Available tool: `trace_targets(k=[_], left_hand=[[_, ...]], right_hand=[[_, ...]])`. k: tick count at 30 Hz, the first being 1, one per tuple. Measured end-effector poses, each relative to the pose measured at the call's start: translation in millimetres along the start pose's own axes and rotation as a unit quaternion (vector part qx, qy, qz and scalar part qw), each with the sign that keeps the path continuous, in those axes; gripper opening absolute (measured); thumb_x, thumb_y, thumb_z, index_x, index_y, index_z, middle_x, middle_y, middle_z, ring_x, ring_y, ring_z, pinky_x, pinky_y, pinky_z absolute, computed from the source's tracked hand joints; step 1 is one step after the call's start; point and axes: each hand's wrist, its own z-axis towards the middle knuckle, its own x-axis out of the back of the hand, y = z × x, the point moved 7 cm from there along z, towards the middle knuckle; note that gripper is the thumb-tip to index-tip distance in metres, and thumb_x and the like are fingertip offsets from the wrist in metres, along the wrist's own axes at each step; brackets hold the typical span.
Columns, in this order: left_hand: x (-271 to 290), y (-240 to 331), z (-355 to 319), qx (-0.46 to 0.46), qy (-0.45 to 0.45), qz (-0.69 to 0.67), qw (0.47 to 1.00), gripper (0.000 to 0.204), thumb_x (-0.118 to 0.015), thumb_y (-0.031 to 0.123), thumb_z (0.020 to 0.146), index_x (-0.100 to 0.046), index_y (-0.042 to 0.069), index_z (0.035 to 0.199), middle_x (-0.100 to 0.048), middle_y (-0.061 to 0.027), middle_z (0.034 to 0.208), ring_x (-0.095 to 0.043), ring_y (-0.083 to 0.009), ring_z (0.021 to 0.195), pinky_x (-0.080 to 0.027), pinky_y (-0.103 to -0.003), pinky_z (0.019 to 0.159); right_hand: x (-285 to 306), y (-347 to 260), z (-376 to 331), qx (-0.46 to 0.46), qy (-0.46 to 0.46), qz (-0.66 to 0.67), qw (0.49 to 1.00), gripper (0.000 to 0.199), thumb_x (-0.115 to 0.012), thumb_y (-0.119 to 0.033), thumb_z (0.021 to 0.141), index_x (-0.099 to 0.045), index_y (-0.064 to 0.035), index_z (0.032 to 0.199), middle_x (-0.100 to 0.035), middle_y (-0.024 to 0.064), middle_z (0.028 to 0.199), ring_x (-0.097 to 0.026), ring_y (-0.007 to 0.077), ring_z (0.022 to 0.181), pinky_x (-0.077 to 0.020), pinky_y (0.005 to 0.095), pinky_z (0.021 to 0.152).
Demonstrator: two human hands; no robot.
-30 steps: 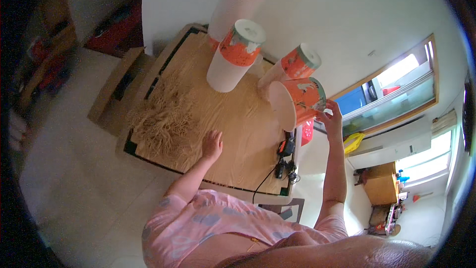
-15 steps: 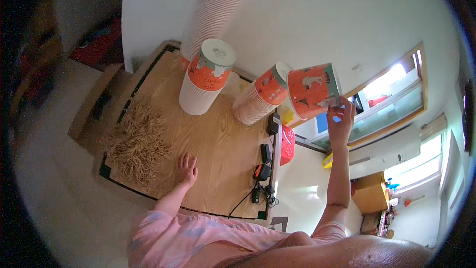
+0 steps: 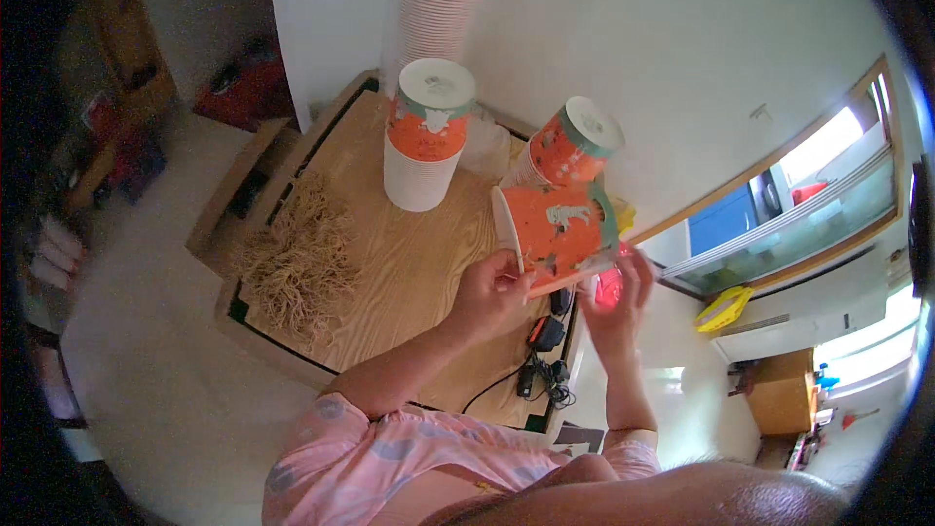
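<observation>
Overall, the wood-grain table (image 3: 419, 278) is the broadest thing within reach, its dark-edged top running out from the person's front. Along the table's left side stands an open cardboard box (image 3: 237, 203). Next in size comes a tall, ridged stack of pale cups (image 3: 453, 0), rising at the table's far edge. Two shorter stacks of upturned paper buckets follow: the left stack (image 3: 427, 141), white below with an orange and green bucket on top, stands on the far part of the table, and the right stack (image 3: 573, 144), topped in the same colours, is near the table's far right corner. A loose tangle of tan strands (image 3: 297, 268) lies on the table's left part.

Smaller again is the single orange bucket (image 3: 557, 234), held up over the table's right edge, tipped on its side with its rim to the left and its green base end to the right. Over the table, the left hand (image 3: 494, 294) pinches that rim between thumb and fingers. Just past the table's right edge, the right hand (image 3: 616, 312) has its fingers curved at the base end; how firmly they press cannot be told. Smallest, a black and orange adapter (image 3: 545, 333) and coiled black cable (image 3: 556, 385) lie along the table's right edge.
</observation>
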Motion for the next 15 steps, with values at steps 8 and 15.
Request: trace_targets(k=[8,15], left_hand=[[-30.5,9.8,-28.0,-0.086,0.034,0.161,0.983,0.010,-0.058,0.008,0.080,-0.054,-0.001,0.083,-0.058,-0.0049,0.073,-0.057,-0.0080,0.069,-0.050,-0.023,0.059],[-41.1,4.7,-39.8,-0.089,0.026,0.166,0.982,0.011,-0.059,0.008,0.079,-0.054,-0.001,0.085,-0.058,-0.0077,0.076,-0.060,-0.0120,0.069,-0.052,-0.025,0.061]], right_hand=[[2.2,6.7,-17.8,0.036,-0.066,0.102,0.992,0.011,-0.062,0.003,0.068,-0.059,-0.0032,0.077,-0.054,0.0072,0.069,-0.051,0.0234,0.068,-0.0402,0.0328,0.064],[11.1,-15.7,-19.8,0.019,-0.082,0.139,0.987,0.014,-0.067,-0.002,0.066,-0.058,-0.0033,0.077,-0.054,0.0070,0.076,-0.051,0.0221,0.072,-0.0404,0.0315,0.064]])
